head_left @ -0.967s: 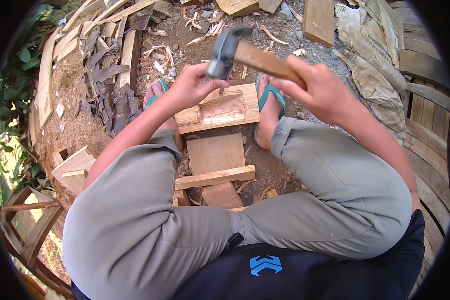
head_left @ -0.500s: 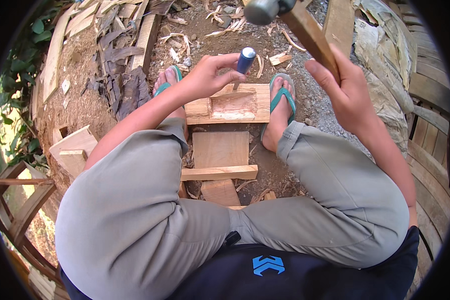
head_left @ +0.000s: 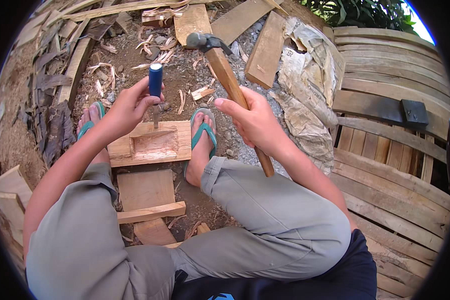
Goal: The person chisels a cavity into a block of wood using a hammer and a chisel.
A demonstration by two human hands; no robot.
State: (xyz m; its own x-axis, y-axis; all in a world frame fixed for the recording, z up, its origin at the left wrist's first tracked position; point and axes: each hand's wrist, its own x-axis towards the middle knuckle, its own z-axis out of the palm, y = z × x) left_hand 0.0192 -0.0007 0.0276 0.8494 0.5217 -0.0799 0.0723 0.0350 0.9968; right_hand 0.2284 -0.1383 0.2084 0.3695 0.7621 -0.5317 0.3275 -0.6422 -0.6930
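My left hand is closed around a chisel with a blue handle and a pale metal cap. The chisel stands nearly upright, its blade at the far edge of a rectangular hollow in a light wooden block. Whether the edge bites into the wood I cannot tell. To the right, my right hand grips a claw hammer by its wooden handle. Its head is raised, up and to the right of the chisel's cap and apart from it. The block lies between my sandalled feet.
Nearer to me lie a flat board, a narrow strip and offcuts. Wood shavings litter the ground. Planks and a crumpled paper sack lie beyond my right hand. A slatted wooden structure stands at the right.
My view has turned to the right, so the block and hands appear farther left. The hammer has come lower and farther right relative to the chisel. The chisel remains at the hollow's far edge.
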